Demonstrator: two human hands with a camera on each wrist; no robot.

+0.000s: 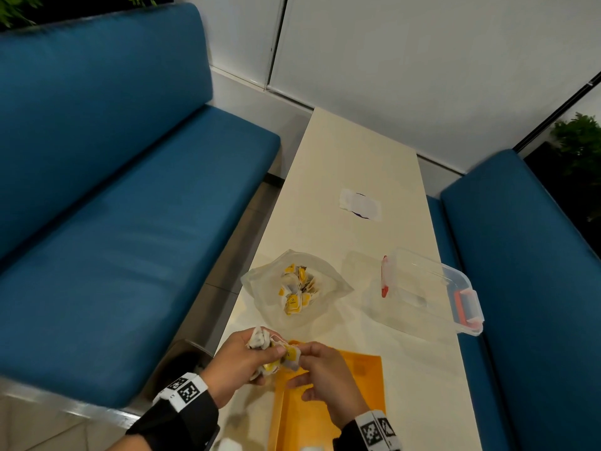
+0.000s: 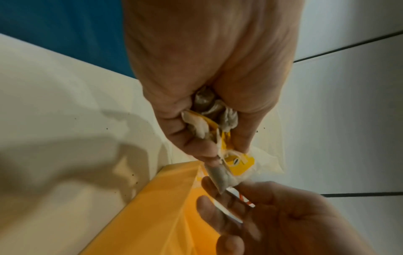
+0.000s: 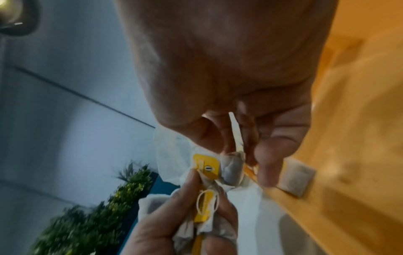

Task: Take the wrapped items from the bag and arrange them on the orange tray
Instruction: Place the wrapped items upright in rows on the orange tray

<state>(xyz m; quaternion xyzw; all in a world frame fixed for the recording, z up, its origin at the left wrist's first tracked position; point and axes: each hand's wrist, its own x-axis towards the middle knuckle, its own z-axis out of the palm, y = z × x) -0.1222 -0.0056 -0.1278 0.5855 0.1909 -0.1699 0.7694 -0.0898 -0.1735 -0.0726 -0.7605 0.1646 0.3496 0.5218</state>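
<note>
My left hand (image 1: 260,356) grips a bunch of wrapped tea bags (image 1: 260,340) with yellow tags, just above the near left corner of the orange tray (image 1: 357,379). My right hand (image 1: 304,353) pinches one tea bag (image 1: 291,359) at the edge of that bunch. In the left wrist view this tea bag (image 2: 226,176) hangs below the bunch (image 2: 209,119), above the tray (image 2: 152,215). In the right wrist view one flat tea bag (image 3: 298,179) lies on the tray (image 3: 353,138). The open clear bag (image 1: 260,288) lies beyond the tray with several tea bags (image 1: 297,288) inside.
A clear plastic box (image 1: 432,288) with orange-red latches lies at the right edge of the long cream table (image 1: 351,157). A white paper label (image 1: 359,205) is stuck farther back. Blue benches (image 1: 113,206) flank both sides.
</note>
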